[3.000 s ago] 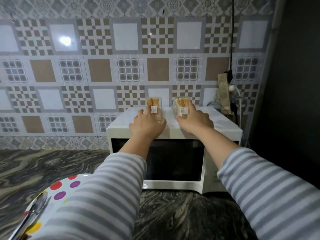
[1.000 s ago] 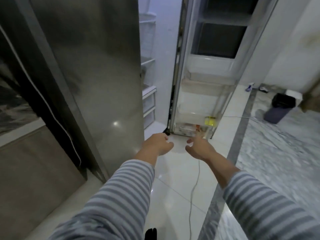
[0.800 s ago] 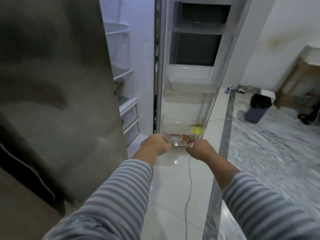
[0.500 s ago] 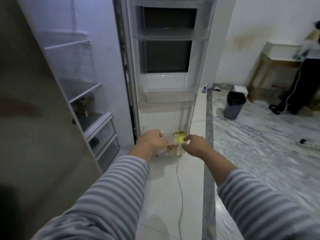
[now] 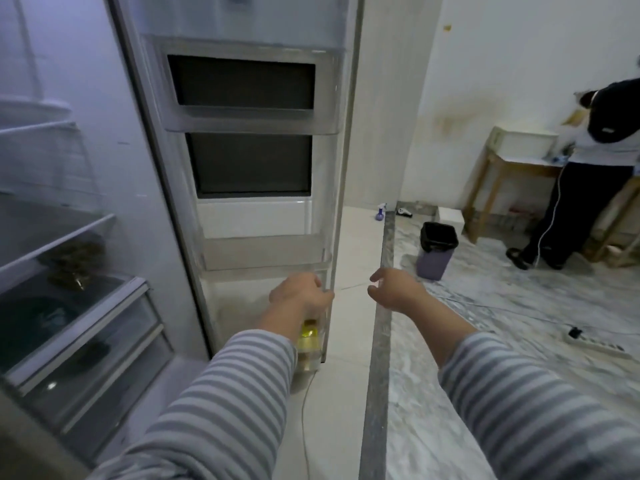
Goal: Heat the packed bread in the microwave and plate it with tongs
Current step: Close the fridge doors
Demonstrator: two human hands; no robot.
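Two hands reach out in the middle of the frame, toward an open fridge door. No bread, microwave or tongs can be seen anywhere in this view, so where the packed bread lies cannot be told. The left hand is at the right end of the door's lower shelf, its fingers curled over the clear front edge; whether they truly clamp the rim or only rest on it I cannot tell. The right hand hangs in the air just right of the door's edge, touching nothing, fingers loosely bent and slightly apart. Both arms wear grey and white striped sleeves.

Below the left wrist, in the bottom of the door, stands a yellow item, partly hidden by the arm. Above the hands the door carries another clear shelf and two dark panels. At the left of the frame is the fridge's inside, with glass shelves, drawers and some dark, blurred things on them.

A thin cord trails over the pale floor tiles at the bottom centre. On the marbled floor to the right stands a purple bin with a black liner, and a small spray bottle is by the wall behind it. At the far right a person in dark clothes stands at a wooden table, and a power strip lies on the floor.
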